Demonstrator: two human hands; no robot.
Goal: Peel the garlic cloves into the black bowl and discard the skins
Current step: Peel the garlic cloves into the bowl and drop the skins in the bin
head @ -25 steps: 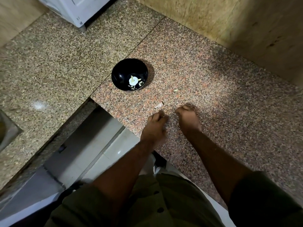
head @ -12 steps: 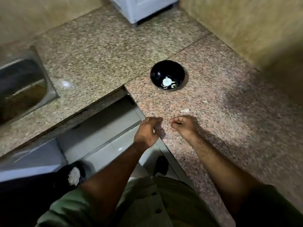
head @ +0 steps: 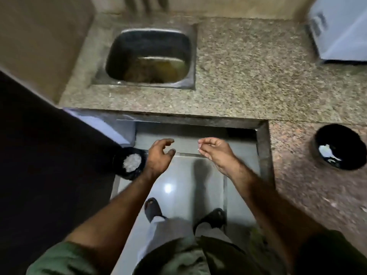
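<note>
Below, a dark bin (head: 130, 163) (pale scraps inside) is seen just beside the empty, loosely curled left hand (head: 158, 158); skin bits (head: 199, 145) are pinched in the farther right hand (head: 215, 155).

The frame's right edge is cutting off the white appliance (head: 341, 26) and nearly clipping the black bowl (head: 325, 139), blur is smearing the pale contents inside, and whatever the right hand (head: 216, 155) is pinching is staying too small to identify.
</note>
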